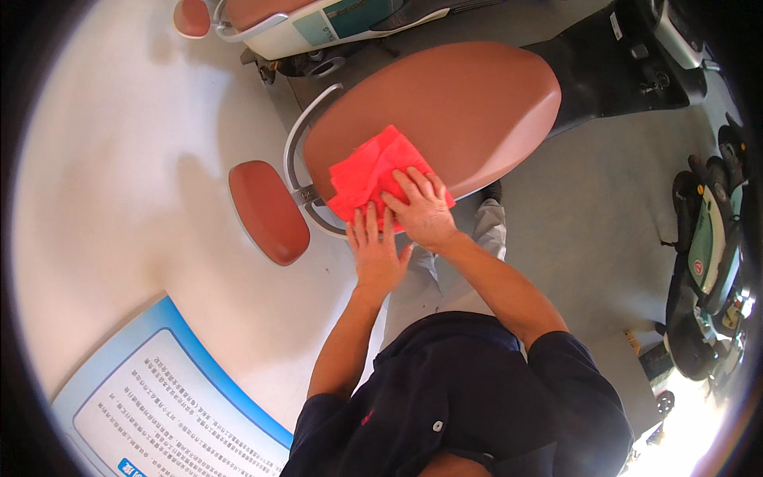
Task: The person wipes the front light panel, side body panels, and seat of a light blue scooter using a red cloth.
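Observation:
A red cloth [375, 164] lies spread over the rear side of a brown scooter seat [459, 101]. My right hand [422, 208] presses on the cloth's near right part, its fingers spread a little. My left hand [377, 250] is beside it, fingertips apart and resting on the cloth's near edge, the palm off the seat's edge. Left of the seat, a curved metal grab rail [292, 149] carries a brown backrest pad [269, 213].
A second scooter [316, 30] with a brown seat stands beyond this one. More scooters [709, 238] stand at the far right. A blue-bordered board [179, 381] with writing is at the lower left, against the pale wall [119, 179]. The scooter's black footboard area [626, 77] is at the upper right.

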A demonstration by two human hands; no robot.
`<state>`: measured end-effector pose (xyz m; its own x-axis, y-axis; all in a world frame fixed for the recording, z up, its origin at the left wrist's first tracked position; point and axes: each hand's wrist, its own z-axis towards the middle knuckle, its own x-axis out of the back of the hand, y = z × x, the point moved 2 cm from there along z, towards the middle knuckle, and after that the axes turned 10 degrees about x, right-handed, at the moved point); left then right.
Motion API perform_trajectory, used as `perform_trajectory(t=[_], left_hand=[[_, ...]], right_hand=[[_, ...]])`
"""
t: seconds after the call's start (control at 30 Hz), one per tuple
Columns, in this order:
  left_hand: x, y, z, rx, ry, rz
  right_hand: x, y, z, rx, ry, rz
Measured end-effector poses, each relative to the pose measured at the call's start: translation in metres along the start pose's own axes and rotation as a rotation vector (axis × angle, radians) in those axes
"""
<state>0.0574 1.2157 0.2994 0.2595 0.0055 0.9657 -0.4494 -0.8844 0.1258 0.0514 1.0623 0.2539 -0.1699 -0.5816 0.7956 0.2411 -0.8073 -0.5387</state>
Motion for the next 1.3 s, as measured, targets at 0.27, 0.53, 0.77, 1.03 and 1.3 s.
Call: perform_trajectory(t=[0.27, 0.53, 0.77, 1.03, 1.3], left_hand=[[-0.008, -0.070, -0.022, 0.074, 0.125, -0.036], [-0.025, -0.047, -0.012, -0.154, 0.106, -0.102], [-0.030, 0.004, 0.019, -0.333, 0.049, -0.109], [-0.038, 0.050, 0.037, -0.401, 0.071, -0.128], [-0.026, -0.016, 0.005, -0.296, 0.101, -0.141]], right_hand=[[-0.038, -0.050, 0.045, 0.158, -0.051, 0.045], [-0.016, -0.016, 0.003, 0.059, 0.030, -0.054], [0.010, 0.032, -0.044, -0.121, 0.096, -0.131], [0.032, 0.074, -0.072, -0.144, 0.145, -0.188], [0.007, 0.019, -0.037, -0.052, 0.085, -0.157]])
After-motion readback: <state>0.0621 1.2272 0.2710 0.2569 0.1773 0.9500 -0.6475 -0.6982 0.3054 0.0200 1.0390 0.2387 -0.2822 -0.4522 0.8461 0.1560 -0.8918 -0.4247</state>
